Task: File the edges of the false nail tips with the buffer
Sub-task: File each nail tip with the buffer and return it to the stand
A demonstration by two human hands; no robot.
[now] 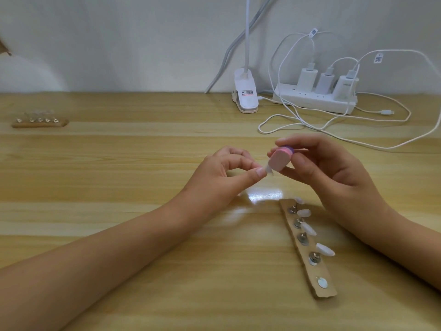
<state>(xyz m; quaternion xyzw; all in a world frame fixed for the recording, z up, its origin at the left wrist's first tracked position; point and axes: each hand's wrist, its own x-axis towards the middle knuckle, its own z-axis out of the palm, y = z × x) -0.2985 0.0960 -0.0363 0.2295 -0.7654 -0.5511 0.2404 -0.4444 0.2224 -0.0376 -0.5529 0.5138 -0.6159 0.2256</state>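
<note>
Buffer (352,161): small block, pale pink rounded face toward the camera, pink and purple layers along its top edge. The right hand (334,173) grips it above the table (119,211), with the index finger curled over the top, the thumb against the near side and the other fingers curled below. Nail tip (340,170): small, whitish, translucent, mostly hidden. The left hand (226,177) pinches it between thumb and index finger, and the rest of its fingers (238,155) are curled loosely and hold nothing. The tip sticks out past the thumb end and touches the buffer's lower left edge. Both hands are mid-table and close together, and only the tip and buffer meet. Below the right hand lies a cardboard strip (310,266) with metal studs, running diagonally. Four white mounted tips (325,249) stand off its right side, and the nearest stud is bare. A second strip (39,122) with small holders sits far left, well apart. At the back by the wall are a white clip lamp (245,96) and a power strip (312,101) with three chargers (325,82). White cables (286,120) loop across the table behind the hands.
</note>
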